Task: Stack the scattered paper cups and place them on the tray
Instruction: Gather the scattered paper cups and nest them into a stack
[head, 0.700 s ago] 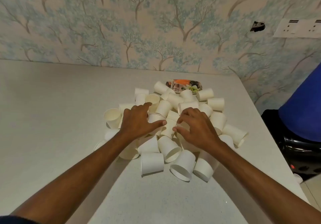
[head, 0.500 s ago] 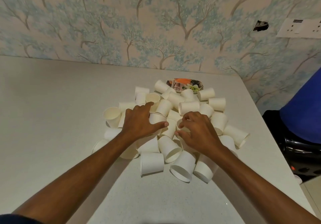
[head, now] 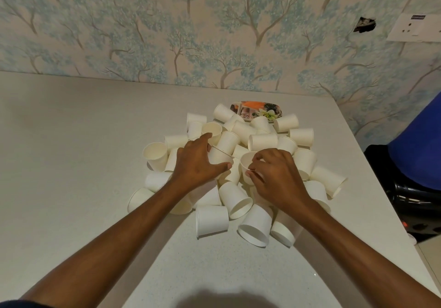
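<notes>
Several white paper cups [head: 212, 220] lie scattered in a heap on the white table [head: 71, 140], most on their sides. A small tray [head: 256, 109] with a colourful flower print sits at the far side of the heap, partly hidden by cups. My left hand [head: 198, 162] wraps around a cup [head: 218, 157] in the middle of the heap. Just to its right, my right hand [head: 274, 176] pinches the rim of an upright cup [head: 247, 164].
The wall with tree-pattern wallpaper [head: 214, 33] rises behind the table. The table's right edge [head: 372, 188] runs close to the heap; beyond it stand a blue object [head: 420, 145] and a black object [head: 401, 202]. A socket plate [head: 415, 27] hangs on the wall.
My right hand has lifted its cup upright out of the heap, so its open mouth now shows. My left hand has stayed wrapped on its cup.
</notes>
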